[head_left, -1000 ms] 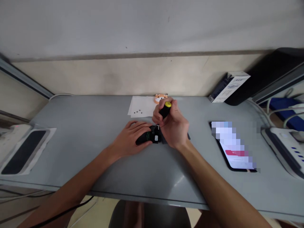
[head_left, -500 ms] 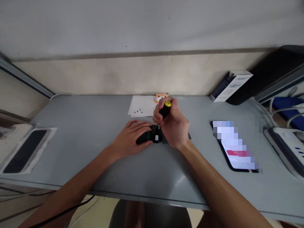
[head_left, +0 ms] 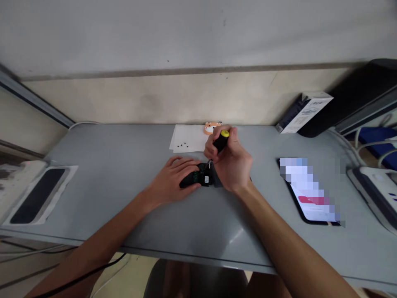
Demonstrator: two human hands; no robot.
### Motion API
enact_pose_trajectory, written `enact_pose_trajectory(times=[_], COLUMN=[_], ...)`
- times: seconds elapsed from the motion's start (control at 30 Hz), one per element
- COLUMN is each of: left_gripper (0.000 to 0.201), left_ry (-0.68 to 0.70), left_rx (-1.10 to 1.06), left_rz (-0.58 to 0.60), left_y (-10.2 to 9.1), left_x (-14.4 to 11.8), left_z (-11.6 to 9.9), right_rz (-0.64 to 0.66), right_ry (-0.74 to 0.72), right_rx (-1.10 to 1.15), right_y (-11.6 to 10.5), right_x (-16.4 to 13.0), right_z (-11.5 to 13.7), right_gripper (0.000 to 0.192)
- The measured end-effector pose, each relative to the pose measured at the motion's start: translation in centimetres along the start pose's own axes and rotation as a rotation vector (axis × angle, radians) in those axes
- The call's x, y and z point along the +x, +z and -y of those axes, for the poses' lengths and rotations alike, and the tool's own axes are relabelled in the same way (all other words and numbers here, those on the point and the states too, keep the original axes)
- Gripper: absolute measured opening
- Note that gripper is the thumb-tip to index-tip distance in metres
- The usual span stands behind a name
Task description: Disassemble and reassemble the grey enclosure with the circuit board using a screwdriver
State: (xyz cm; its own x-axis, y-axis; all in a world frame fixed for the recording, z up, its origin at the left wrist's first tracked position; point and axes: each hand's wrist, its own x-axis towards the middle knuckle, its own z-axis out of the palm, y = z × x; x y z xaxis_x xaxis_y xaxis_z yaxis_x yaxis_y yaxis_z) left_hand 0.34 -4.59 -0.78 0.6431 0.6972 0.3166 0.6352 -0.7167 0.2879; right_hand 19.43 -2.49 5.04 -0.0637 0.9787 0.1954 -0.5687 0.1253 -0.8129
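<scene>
Screwdriver in my right hand, black device under my left hand

The white and dark blue carton at the far right leaned against a black cylinder; I could not tell what was in it. Mid-desk, the black device lay with its inside exposed, its casing bearing a green circuit board, and a white label sat just to the right. My left hand curved over the left end, fingers on the far side and thumb on the near side, closed around it. My right hand made a fist around the screwdriver's black handle, yellow cap uppermost; the shaft pointed down at the device, though whether its tip touched I could not tell. A dark grey piece showed partly behind that hand.

Beyond, white paper held a few tiny black screw-like bits at its near left, with an orange-and-white animal-face trinket at its far right. The grey desk ran back to a wall, cream below and grey above. To the right lay a lit phone, its screen mostly blurred; at the left, a dark phone-shaped panel lay on a white backing. A white-and-grey appliance stood at the right edge. Below the desk's near edge I saw a dark seat and a black cable.
</scene>
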Motion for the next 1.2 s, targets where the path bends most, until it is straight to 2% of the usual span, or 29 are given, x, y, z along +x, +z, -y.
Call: enact_pose_trajectory(times=[0.13,0.4,0.73,0.93,1.2], left_gripper=[0.032,0.032,0.03,0.032,0.024], left_ry=[0.025,0.004,0.029,-0.002,0.001], left_rx=[0.014,0.003,0.005,-0.021,-0.044], left_rz=[-0.027,0.012,-0.019,-0.008,-0.135], left_y=[0.1,-0.2,-0.1,-0.1,-1.5], left_x=[0.0,0.2,0.1,0.1,0.8], left_z=[0.0,0.0,0.0,0.0,0.2], right_rz=[0.003,-0.008,0.001,-0.012,-0.034], right_ry=[0.008,-0.013,-0.006,0.009,0.052], right_rx=[0.016,-0.009,0.026,0.024,0.238], right_y=[0.1,0.0,-0.3,-0.3,-0.5], right_x=[0.0,0.1,0.1,0.0,0.3], right_z=[0.0,0.1,-0.1,0.0,1.1], right_gripper=[0.047,0.05,0.045,0.044,0.04])
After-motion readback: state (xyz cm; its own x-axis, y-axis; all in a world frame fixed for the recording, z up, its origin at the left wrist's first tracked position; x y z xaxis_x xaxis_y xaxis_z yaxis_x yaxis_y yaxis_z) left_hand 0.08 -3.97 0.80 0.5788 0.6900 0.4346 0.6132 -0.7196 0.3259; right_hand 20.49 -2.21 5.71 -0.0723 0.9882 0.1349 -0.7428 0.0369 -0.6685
